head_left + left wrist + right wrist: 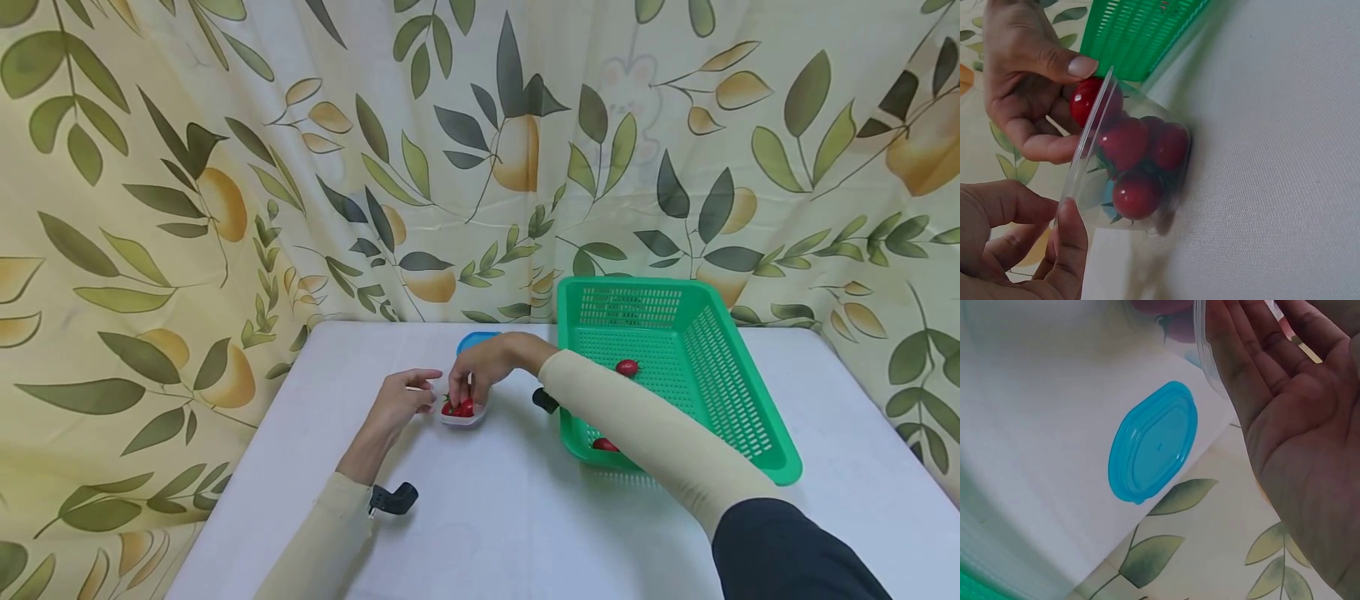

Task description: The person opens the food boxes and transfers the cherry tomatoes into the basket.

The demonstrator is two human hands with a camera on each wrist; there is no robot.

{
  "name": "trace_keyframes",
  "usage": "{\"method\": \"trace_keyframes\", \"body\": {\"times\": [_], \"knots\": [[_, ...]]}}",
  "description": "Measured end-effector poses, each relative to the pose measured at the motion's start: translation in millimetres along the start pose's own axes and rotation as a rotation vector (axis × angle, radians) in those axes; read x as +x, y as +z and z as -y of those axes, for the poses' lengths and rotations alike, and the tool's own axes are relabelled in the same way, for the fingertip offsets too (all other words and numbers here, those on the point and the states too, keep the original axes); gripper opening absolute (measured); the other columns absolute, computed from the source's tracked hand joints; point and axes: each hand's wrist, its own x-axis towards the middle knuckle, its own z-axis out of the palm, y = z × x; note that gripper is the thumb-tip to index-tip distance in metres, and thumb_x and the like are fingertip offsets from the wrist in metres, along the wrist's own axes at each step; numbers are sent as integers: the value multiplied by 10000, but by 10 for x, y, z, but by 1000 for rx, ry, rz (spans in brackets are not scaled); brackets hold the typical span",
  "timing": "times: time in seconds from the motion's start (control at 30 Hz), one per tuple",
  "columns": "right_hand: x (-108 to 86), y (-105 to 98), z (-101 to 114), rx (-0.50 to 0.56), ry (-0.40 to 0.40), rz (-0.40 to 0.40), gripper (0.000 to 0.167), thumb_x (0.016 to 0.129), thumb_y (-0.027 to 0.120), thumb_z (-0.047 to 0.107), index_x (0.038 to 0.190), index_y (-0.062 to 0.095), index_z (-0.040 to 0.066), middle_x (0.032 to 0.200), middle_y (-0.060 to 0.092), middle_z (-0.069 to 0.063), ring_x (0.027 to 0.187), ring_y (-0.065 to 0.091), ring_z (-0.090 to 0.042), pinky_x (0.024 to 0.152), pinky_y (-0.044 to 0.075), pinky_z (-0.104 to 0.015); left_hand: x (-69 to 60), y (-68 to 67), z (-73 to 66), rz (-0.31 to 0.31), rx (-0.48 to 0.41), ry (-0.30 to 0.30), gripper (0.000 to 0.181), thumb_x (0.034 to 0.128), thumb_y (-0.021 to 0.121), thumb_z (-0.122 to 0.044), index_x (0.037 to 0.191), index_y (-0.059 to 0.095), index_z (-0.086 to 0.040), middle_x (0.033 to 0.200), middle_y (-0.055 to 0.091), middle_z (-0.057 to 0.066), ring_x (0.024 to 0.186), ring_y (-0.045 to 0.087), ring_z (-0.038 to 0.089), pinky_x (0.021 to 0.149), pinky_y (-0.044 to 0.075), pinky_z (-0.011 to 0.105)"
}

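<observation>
A small clear plastic container [462, 422] stands on the white table with several cherry tomatoes [1138, 195] inside, some with green stems. At its rim, my left hand [397, 404] pinches the edge between thumb and finger, as the left wrist view shows. Over the opening, my right hand [483, 365] holds one red cherry tomato [1087, 103] with its thumb on top, partly inside the rim. The right wrist view shows mostly the palm; the fingertips there are hidden behind the container.
A blue lid [1154, 444] lies on the table behind the container. To the right stands a green perforated basket [750, 408], with one cherry tomato [627, 367] farther back and another tomato [604, 445] near its front, both beside the right forearm. A leaf-patterned curtain [480, 167] hangs behind.
</observation>
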Motion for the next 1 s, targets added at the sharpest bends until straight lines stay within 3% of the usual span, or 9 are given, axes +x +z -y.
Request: {"method": "trace_keyframes", "body": {"times": [0.27, 0.6, 1.0], "knots": [[-66, -18, 1, -4, 22, -34, 256, 870, 801, 157, 1094, 735, 261, 1141, 642, 77, 1145, 553, -151, 949, 532, -322, -13, 0, -12, -7, 11, -9, 379, 888, 623, 77, 1258, 687, 25, 981, 542, 109, 819, 573, 201, 704, 580, 267], [-215, -56, 11, 152, -101, -86, 255, 888, 753, 71, 1115, 740, 187, 1150, 689, 46, 1098, 640, -169, 925, 556, -325, 14, 5, 5, -6, 19, -10, 376, 890, 619, 93, 1253, 689, 26, 980, 542, 112, 801, 572, 190, 701, 588, 264], [-426, -82, 63, 149, -152, -130, 258, 885, 768, 133, 1136, 751, 187, 1166, 675, 56, 1129, 626, -164, 934, 547, -344, -4, 6, -15, -4, 21, -15, 382, 883, 622, 89, 1254, 690, 24, 976, 534, 105, 809, 564, 202, 703, 586, 268]]}}
